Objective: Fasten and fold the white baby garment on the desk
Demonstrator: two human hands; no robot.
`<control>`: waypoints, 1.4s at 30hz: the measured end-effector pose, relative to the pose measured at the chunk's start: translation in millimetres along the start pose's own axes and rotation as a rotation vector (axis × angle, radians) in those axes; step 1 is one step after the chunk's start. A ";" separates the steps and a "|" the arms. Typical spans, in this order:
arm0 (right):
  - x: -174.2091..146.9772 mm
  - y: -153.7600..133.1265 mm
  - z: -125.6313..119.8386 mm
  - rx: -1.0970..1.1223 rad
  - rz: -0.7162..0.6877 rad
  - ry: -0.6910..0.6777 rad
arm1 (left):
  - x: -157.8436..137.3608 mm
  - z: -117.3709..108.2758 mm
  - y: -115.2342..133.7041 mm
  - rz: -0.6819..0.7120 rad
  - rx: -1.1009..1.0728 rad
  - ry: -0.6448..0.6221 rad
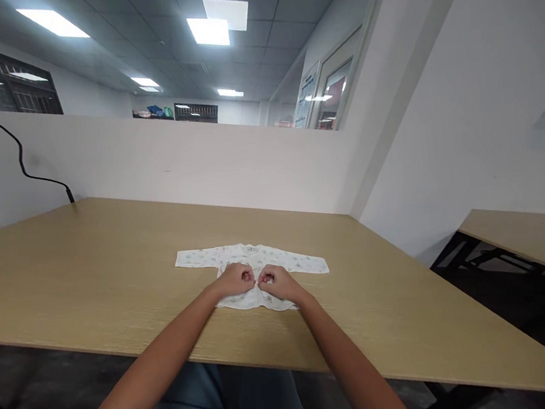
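Note:
A small white baby shirt with a faint print lies spread on the wooden table, its long sleeves stretched out to both sides and its neckline away from me. My left hand is closed in a pinch at the middle of the shirt's front. Close beside it, my right hand pinches the fabric on the other side of the centre line. The fingertips of both hands nearly meet. Whether a button or snap sits between them is too small to make out. The hands cover part of the shirt's body.
The wooden table reaches to a white wall with a window above it. A black flexible phone holder rises at the table's far left. Another table stands to the right. My legs are under the front edge.

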State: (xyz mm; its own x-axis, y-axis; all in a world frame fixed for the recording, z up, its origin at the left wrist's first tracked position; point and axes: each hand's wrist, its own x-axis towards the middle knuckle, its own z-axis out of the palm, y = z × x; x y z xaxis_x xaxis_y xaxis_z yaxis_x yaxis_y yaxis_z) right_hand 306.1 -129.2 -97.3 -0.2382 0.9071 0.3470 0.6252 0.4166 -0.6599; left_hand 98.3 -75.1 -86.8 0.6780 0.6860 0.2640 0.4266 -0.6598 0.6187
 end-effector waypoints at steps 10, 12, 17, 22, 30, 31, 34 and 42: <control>0.1 -0.1 -2.0 0.010 -0.017 -0.012 | -1.5 -1.8 -0.3 0.019 -0.013 -0.014; 0.2 -0.4 -2.3 0.012 -0.012 -0.017 | -2.2 -2.0 -0.5 0.026 -0.013 -0.013; -0.3 -3.1 -3.6 0.021 0.003 -0.026 | -3.0 -1.6 -2.6 0.085 -0.068 0.023; -1.2 -5.9 -5.2 0.025 0.009 -0.031 | -1.5 -2.1 -4.8 0.114 -0.104 -0.013; -0.4 -1.7 -4.6 0.009 0.010 -0.038 | -0.9 -4.6 -5.1 0.090 -0.125 -0.017; -0.4 -1.1 -4.4 0.010 0.010 -0.038 | -0.8 -4.8 -5.1 0.081 -0.118 -0.015; -0.3 0.2 -4.1 0.015 0.016 -0.037 | -0.8 -5.8 -5.2 0.058 -0.101 -0.017; -0.1 0.1 -5.2 0.020 0.018 -0.049 | -1.7 -9.0 -8.4 0.103 -0.084 -0.034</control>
State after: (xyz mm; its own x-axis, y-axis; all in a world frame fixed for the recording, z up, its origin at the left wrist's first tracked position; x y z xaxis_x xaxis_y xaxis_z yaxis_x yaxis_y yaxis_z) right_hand 310.1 -129.5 -94.0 -0.2635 0.9160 0.3025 0.6148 0.4011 -0.6791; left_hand 88.2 -68.0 -85.8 0.7359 0.6044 0.3052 0.3032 -0.6972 0.6496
